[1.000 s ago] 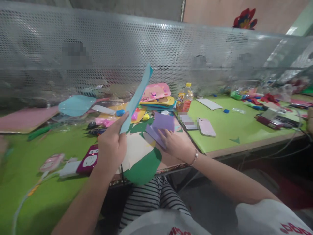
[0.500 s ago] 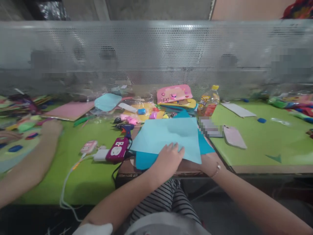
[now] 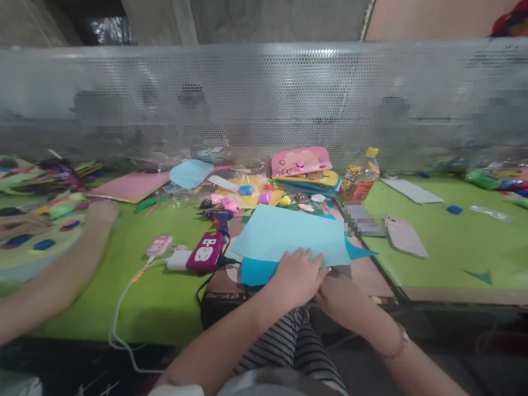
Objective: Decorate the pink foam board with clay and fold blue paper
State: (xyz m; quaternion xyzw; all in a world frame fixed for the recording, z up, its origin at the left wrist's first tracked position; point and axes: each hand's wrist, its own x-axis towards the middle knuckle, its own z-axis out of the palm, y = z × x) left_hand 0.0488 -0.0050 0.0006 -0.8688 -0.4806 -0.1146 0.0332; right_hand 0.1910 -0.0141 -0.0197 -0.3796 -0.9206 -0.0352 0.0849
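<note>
A light blue sheet (image 3: 289,234) lies flat on the brown board (image 3: 373,272) in front of me, over a darker blue sheet (image 3: 256,270). My left hand (image 3: 299,275) rests on the near edge of the light blue sheet with bent fingers pressing on it. My right hand (image 3: 340,294) is just right of and below the left hand at the table's front edge. Its fingers are hidden under the left hand and the sheets.
A magenta power bank (image 3: 205,253) with a white plug (image 3: 178,259) and cable sits on the green table (image 3: 445,247). Foam shapes (image 3: 301,162), a bottle (image 3: 359,179), a pale phone (image 3: 406,236) and a perforated metal screen (image 3: 264,99) are beyond. A co-worker's arm (image 3: 53,280) reaches in at left.
The light blue sheet, held upright in my left hand a second ago, now lies flat. My right hand left the purple pieces and came to the near edge beside the left.
</note>
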